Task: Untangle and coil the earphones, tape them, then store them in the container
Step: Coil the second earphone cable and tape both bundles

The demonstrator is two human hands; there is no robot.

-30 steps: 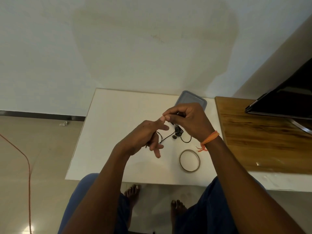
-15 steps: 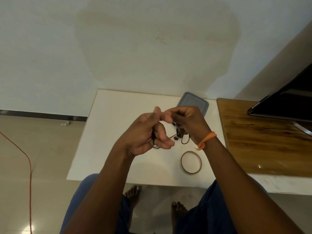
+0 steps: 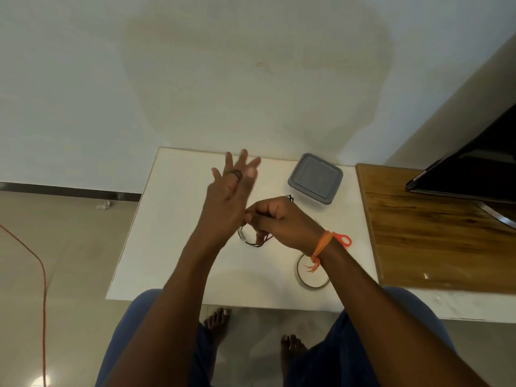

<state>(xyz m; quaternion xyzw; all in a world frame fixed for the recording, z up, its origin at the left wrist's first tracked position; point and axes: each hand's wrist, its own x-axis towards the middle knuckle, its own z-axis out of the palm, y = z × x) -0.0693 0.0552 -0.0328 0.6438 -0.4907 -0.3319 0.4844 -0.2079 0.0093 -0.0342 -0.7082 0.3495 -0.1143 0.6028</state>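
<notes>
My left hand [image 3: 227,202] is raised above the white table [image 3: 173,247] with its fingers straight and spread. A few turns of the black earphone cable [image 3: 236,174] are wound round those fingers. My right hand [image 3: 282,222] sits just to its right and pinches the cable; a black bit sticks out past its knuckles. A loose loop with a small inline piece hangs below both hands. The grey lidded container [image 3: 315,178] stands closed at the table's far right. The tape roll [image 3: 312,279] lies flat near the front edge, partly under my right wrist.
Orange scissor handles [image 3: 344,240] show past my right wrist. A wooden surface [image 3: 435,241] with a dark screen [image 3: 474,169] adjoins the table on the right. An orange cord [image 3: 42,275] runs over the floor at left. My feet are under the table's front edge.
My left hand has gone from curled against the right hand to stretched up and away with fingers spread, cable wound on them. My right hand dropped slightly, uncovering the container.
</notes>
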